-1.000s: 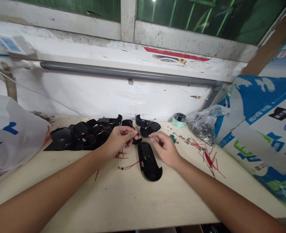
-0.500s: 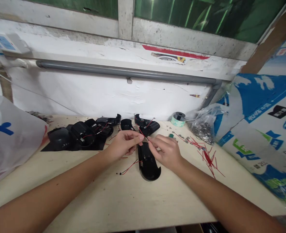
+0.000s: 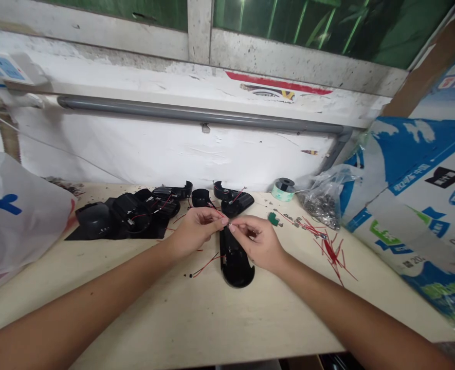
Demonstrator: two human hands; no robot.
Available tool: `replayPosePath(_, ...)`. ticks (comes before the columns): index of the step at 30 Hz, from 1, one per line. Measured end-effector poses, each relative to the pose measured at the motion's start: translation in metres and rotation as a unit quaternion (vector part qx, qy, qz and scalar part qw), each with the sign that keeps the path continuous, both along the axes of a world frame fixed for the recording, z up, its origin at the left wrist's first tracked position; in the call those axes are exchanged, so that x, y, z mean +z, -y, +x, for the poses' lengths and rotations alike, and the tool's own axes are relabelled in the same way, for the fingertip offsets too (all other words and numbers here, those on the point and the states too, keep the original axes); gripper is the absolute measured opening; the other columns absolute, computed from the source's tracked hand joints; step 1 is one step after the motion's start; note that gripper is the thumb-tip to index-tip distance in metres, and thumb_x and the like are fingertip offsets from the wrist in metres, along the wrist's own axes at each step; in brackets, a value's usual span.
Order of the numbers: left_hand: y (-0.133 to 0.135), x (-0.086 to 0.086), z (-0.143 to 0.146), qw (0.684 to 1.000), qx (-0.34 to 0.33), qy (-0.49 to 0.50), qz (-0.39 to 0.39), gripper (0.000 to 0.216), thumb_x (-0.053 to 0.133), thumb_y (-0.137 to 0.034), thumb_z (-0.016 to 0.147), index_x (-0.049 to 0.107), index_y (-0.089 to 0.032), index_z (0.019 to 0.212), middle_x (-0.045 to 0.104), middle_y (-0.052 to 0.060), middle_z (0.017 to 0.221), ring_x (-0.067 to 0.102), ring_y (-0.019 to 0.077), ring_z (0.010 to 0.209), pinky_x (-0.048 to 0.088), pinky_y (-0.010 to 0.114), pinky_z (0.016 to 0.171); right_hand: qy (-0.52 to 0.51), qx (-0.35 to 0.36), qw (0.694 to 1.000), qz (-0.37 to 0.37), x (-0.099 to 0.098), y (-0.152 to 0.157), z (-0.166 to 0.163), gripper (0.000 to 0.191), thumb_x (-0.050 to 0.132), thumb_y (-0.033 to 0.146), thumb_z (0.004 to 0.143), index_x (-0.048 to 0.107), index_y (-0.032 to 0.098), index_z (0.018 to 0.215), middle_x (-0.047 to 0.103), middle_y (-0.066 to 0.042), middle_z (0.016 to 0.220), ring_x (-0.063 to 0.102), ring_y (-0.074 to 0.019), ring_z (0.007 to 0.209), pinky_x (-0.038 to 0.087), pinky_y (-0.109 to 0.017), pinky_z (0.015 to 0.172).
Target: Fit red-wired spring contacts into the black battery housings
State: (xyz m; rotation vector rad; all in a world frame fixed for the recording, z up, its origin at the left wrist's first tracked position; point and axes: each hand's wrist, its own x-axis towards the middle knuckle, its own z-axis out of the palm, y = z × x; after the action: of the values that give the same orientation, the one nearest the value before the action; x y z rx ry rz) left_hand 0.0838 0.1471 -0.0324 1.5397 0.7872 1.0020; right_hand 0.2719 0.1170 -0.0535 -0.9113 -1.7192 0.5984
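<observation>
My left hand (image 3: pixel 194 232) and my right hand (image 3: pixel 255 242) meet above a long black plastic shell (image 3: pixel 235 262) lying on the bench. The left fingertips pinch a thin red wire (image 3: pixel 216 213), which runs back toward a small black shell part (image 3: pixel 201 198). My right fingertips close on a tiny metal wire end (image 3: pixel 229 224) close to the left fingertips. Several black plastic housings (image 3: pixel 129 213) with red wiring lie left of my hands. A loose red wire (image 3: pixel 206 265) lies below my left hand.
A white plastic bag (image 3: pixel 17 218) stands at the bench's left, and a printed cardboard box (image 3: pixel 416 205) at the right. A clear bag of screws (image 3: pixel 323 203), a tape roll (image 3: pixel 283 190), a green piece (image 3: pixel 273 219) and red wire clippings (image 3: pixel 333 254) sit on the bench.
My hands have closed in from apart and now meet at the red wire above the long shell. The right hand has shifted slightly up and away since the last frame.
</observation>
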Motion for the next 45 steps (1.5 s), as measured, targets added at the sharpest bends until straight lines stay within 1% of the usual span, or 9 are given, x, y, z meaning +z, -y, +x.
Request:
replayPosePath(5,0.003,0.002,0.001,1.000,0.002,-0.001,-0.001,0.028,0.077,-0.041,0.077,0.072,-0.014,0.084,0.055,-0.003,0.058,0.033,0.0038,0.044,0.023,0.018,0.039,-0.050,0.036,0.996,-0.066,0.001,-0.002,-0.004,0.021,0.071,0.037,0.084,0.067,0.016,0.084,0.038,0.006,0.058,0.035,-0.0086,0.051,0.029,-0.024,0.047)
replayPosePath(11,0.005,0.004,0.001,0.999,0.001,-0.002,-0.033,0.023,0.074,-0.035,0.079,0.073,-0.014,0.087,0.067,0.004,0.072,0.051,0.0076,0.050,0.033,0.019,0.043,-0.076,0.009,0.994,-0.076,0.007,-0.001,-0.001,0.029,0.071,0.046,0.083,0.063,0.018,0.080,0.045,0.004,0.057,0.039,-0.0100,0.051,0.032,-0.024,0.048)
replayPosePath(14,0.005,0.003,0.002,0.999,0.004,-0.029,0.017,0.019,0.073,-0.031,0.080,0.074,-0.013,0.086,0.069,0.004,0.074,0.055,0.0088,0.056,0.041,0.020,0.049,-0.069,0.014,0.995,-0.075,0.006,0.000,-0.001,0.027,0.067,0.045,0.087,0.062,0.019,0.082,0.047,0.004,0.059,0.040,-0.0106,0.052,0.033,-0.024,0.049)
replayPosePath(19,0.007,-0.002,0.003,0.990,0.025,-0.041,0.129,0.019,0.071,-0.029,0.085,0.074,-0.014,0.096,0.074,0.008,0.089,0.066,0.0159,0.081,0.052,0.027,0.073,-0.013,0.025,0.999,-0.026,0.001,0.001,0.001,0.018,0.062,0.036,0.093,0.061,0.019,0.087,0.046,0.004,0.065,0.043,-0.0113,0.058,0.037,-0.025,0.054)
replayPosePath(24,0.010,-0.003,0.002,0.977,0.042,-0.077,0.196,0.017,0.065,-0.028,0.091,0.074,-0.014,0.093,0.076,0.008,0.090,0.069,0.0178,0.083,0.055,0.030,0.078,0.043,0.010,0.999,0.026,0.001,0.001,0.004,0.013,0.057,0.031,0.096,0.061,0.020,0.089,0.047,0.002,0.073,0.046,-0.0127,0.064,0.039,-0.026,0.058)
replayPosePath(29,0.013,-0.001,0.001,0.946,0.065,-0.126,0.292,0.015,0.062,-0.025,0.092,0.074,-0.016,0.091,0.076,0.007,0.090,0.069,0.0187,0.083,0.055,0.031,0.078,0.078,0.005,0.995,0.064,0.004,0.003,0.005,0.010,0.055,0.027,0.097,0.060,0.021,0.090,0.048,0.001,0.075,0.047,-0.0133,0.067,0.039,-0.026,0.060)
replayPosePath(33,0.013,-0.002,0.000,0.941,0.080,-0.135,0.301,0.015,0.061,-0.026,0.093,0.073,-0.017,0.096,0.075,0.007,0.092,0.069,0.0185,0.084,0.054,0.030,0.077,0.094,0.005,0.993,0.073,0.006,0.003,0.005,0.011,0.054,0.026,0.097,0.059,0.021,0.088,0.047,0.001,0.074,0.047,-0.0138,0.067,0.039,-0.027,0.060)
replayPosePath(40,0.012,-0.002,-0.001,0.916,0.074,-0.169,0.356,0.015,0.056,-0.021,0.095,0.069,-0.017,0.091,0.073,0.005,0.089,0.066,0.0171,0.082,0.050,0.028,0.077,0.111,0.001,0.991,0.078,0.006,0.003,0.006,0.012,0.054,0.027,0.098,0.062,0.021,0.093,0.052,-0.001,0.077,0.050,-0.0146,0.069,0.041,-0.028,0.062)
replayPosePath(45,0.013,-0.001,-0.002,0.919,0.074,-0.182,0.341,0.016,0.054,-0.022,0.096,0.068,-0.017,0.089,0.070,0.002,0.080,0.062,0.0146,0.073,0.046,0.025,0.069,0.117,0.012,0.991,0.067,0.006,0.004,0.006,0.018,0.054,0.029,0.099,0.070,0.021,0.100,0.060,-0.004,0.081,0.055,-0.0160,0.071,0.044,-0.029,0.063)
